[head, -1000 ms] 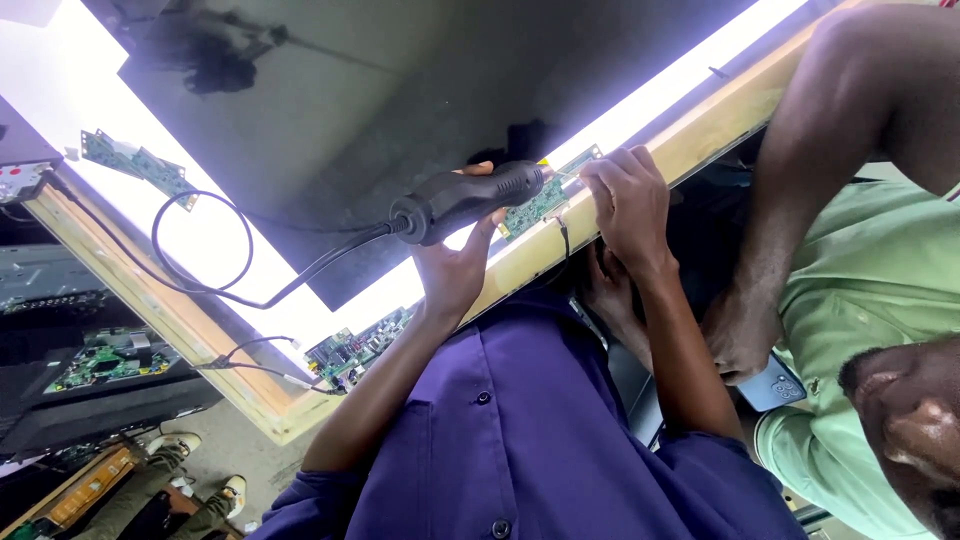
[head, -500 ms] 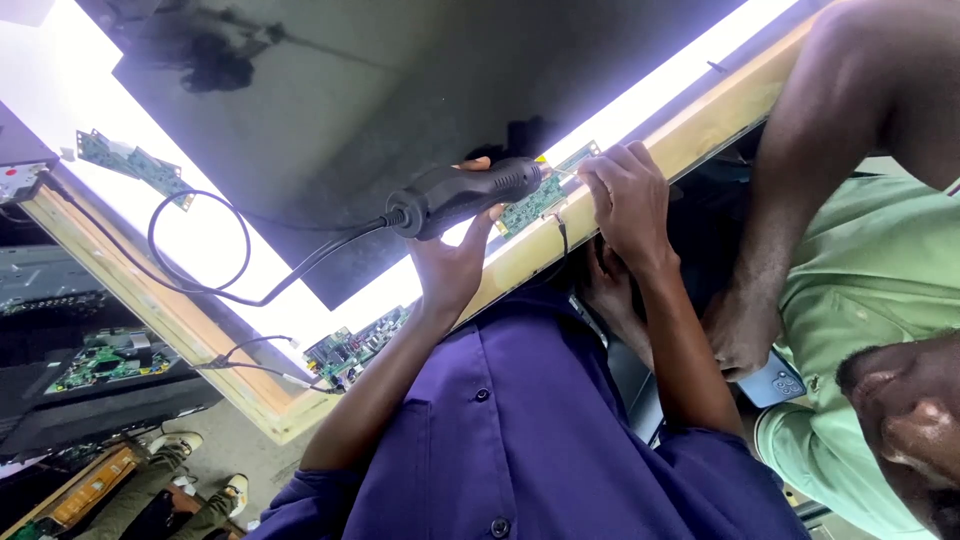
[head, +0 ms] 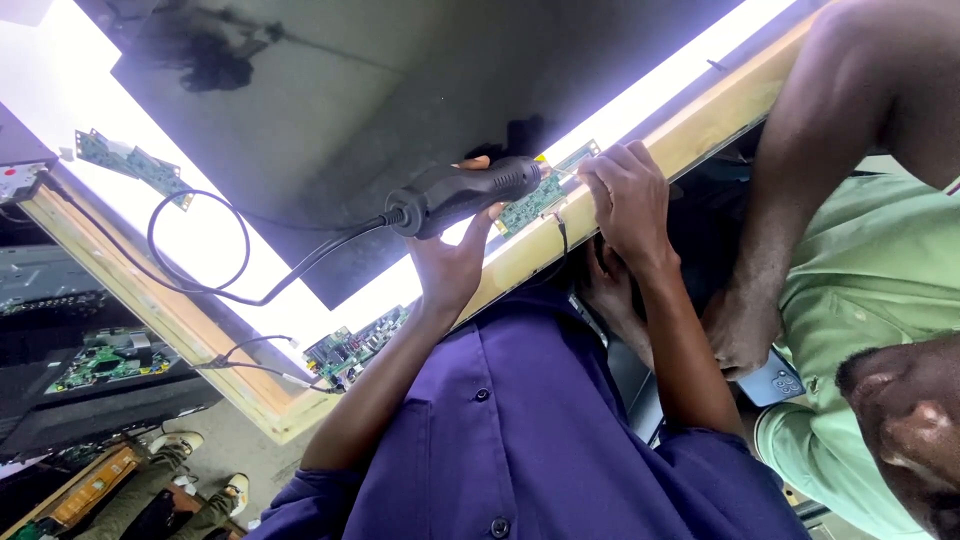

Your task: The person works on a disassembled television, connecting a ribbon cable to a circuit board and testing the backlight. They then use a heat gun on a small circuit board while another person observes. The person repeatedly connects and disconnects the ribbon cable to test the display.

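My left hand (head: 452, 262) grips the black handle of a corded hot-air tool (head: 468, 192), whose nose points at a small green circuit board (head: 545, 196). The board lies on the wooden edge (head: 520, 262) of a lit panel table. My right hand (head: 628, 200) is curled over the board's right end. Its fingers pinch a thin pointed tool (head: 566, 173) that touches the board. The tool's black cable (head: 205, 262) loops away to the left across the bright surface. Another hand (head: 607, 292) shows just below my right wrist.
A big dark screen sheet (head: 400, 90) covers the lit panel. More green boards lie at the left (head: 130, 165) and front edge (head: 352, 345). A person in a green shirt (head: 870, 290) leans in at right, with an arm on the frame and a hand (head: 738, 332) near a phone (head: 775, 382).
The hot-air tool's nose has crept slightly closer to the small board. Both my hands and the other person's arm stay in place.
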